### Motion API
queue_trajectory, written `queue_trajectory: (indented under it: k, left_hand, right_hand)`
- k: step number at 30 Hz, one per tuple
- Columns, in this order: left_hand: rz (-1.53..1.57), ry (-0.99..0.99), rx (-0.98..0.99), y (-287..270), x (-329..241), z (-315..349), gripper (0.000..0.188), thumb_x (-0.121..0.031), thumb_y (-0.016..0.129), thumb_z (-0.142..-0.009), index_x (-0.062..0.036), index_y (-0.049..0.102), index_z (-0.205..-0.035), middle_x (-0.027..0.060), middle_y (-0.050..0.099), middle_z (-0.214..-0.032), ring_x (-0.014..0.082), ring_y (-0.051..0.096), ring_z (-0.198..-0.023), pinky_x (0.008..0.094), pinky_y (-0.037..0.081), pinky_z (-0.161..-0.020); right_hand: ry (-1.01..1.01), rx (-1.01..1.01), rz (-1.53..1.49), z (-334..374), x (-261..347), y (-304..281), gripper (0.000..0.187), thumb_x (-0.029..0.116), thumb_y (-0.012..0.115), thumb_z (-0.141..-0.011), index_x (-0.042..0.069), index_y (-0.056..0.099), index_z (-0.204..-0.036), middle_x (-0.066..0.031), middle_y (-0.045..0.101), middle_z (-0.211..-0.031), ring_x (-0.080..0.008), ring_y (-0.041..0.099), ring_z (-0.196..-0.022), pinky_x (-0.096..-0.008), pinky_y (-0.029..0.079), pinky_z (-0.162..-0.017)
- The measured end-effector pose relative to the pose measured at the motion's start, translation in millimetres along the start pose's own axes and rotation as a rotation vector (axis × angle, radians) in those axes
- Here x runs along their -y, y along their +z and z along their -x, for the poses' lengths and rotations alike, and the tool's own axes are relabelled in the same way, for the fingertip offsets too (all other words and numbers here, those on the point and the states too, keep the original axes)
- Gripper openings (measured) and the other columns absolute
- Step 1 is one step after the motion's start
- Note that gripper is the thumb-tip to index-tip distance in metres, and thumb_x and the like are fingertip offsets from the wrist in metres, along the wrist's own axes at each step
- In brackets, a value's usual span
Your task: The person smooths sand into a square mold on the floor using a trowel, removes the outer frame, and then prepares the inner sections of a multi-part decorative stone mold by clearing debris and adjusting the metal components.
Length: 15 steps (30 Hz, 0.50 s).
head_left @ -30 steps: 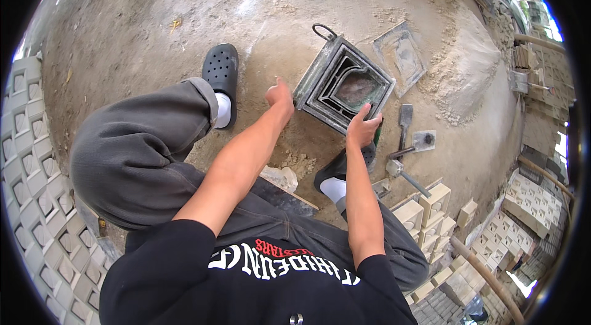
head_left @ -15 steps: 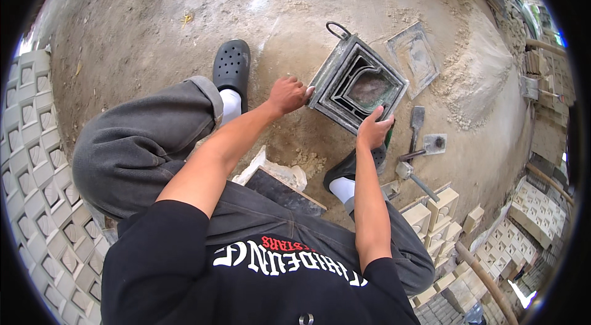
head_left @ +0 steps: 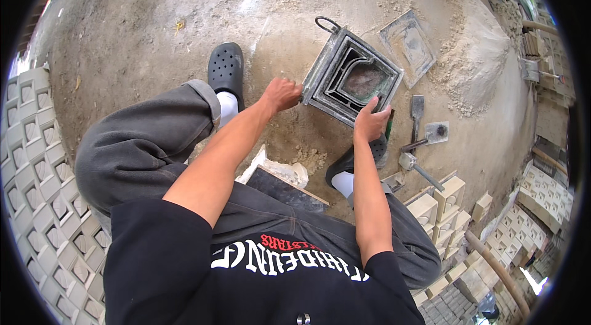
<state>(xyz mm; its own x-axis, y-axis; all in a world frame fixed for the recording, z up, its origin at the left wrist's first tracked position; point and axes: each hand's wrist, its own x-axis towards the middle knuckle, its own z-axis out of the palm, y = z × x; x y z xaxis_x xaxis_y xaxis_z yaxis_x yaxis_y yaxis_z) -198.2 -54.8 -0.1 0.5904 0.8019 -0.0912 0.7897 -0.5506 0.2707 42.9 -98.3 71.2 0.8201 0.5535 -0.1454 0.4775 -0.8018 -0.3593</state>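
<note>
A square metal block mould (head_left: 320, 92) stands tilted in my view on the dusty ground between my feet. Its open top shows curved inner dividers and a cavity with a brownish floor, and a loop handle (head_left: 327, 24) sticks out at its far corner. My left hand (head_left: 284, 93) is closed at the mould's left corner, its fingertips mostly hidden. At the near right corner my right hand (head_left: 371, 122) grips the mould, thumb and fingers against the rim and side.
Beyond the mould lies a flat patterned plate (head_left: 409, 48), beside a heap of pale powder (head_left: 480, 66). A small spatula (head_left: 417, 119), a square-bladed tool (head_left: 437, 132) and a mallet (head_left: 407, 161) lie to the right. Pale blocks (head_left: 450, 196) stand nearby; stacked hollow blocks (head_left: 43, 196) line the left.
The whole view has shifted slightly. My left thumb, stretched along the mould's corner before, is now tucked in with the curled fingers. My right hand stays at the mould's near right corner.
</note>
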Motion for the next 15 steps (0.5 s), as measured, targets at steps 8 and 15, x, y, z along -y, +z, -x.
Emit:
queue_trajectory:
  k: [8,15]
  left_hand:
    - [0.022,0.155,0.241,-16,12,-18,0.019,-0.021,0.062,-0.073,-0.0056,0.065,-0.061,0.0162,0.067,-0.071,0.0339,0.068,-0.068,0.0443,0.054,-0.059]
    - [0.163,0.129,0.493,-40,14,-40,0.025,-0.026,0.073,-0.062,-0.0034,0.070,-0.074,0.0186,0.066,-0.071,0.0362,0.067,-0.071,0.0441,0.056,-0.066]
  right_hand:
    - [-0.005,0.004,-0.014,0,0,2,0.073,0.059,0.041,-0.093,0.005,0.036,-0.142,-0.0199,0.050,-0.138,-0.0394,0.054,-0.118,-0.0502,0.042,-0.094]
    - [0.001,-0.013,0.003,-2,-2,1,0.073,0.059,0.041,-0.093,0.005,0.036,-0.142,-0.0201,0.052,-0.136,-0.0398,0.054,-0.117,-0.0506,0.042,-0.094]
